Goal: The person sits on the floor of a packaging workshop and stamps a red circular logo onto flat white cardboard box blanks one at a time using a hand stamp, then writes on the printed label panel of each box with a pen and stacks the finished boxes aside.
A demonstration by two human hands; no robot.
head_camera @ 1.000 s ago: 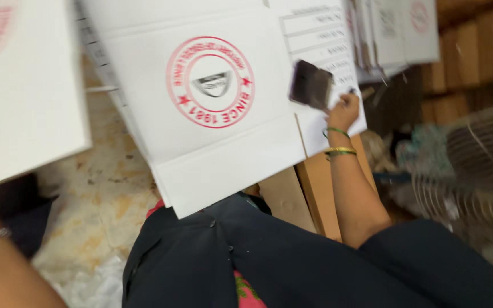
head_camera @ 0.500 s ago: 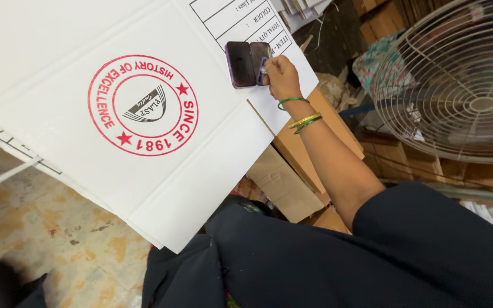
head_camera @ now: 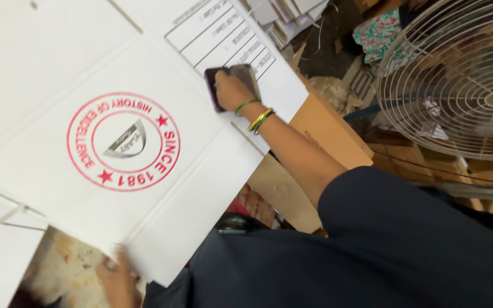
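The right hand (head_camera: 230,91) is clenched around a dark stamp block (head_camera: 230,85) pressed on the ruled form panel at the far edge of the white flattened carton (head_camera: 58,74), whose near corner the left hand (head_camera: 118,274) pinches; whether a mark has printed is hidden.

- The white carton sheet (head_camera: 115,114) lies flat and wide, its top bare except where the right hand (head_camera: 232,91) presses a dark block (head_camera: 229,85)
- Fan grille (head_camera: 457,80) and brown cardboard (head_camera: 326,137) crowd the right side
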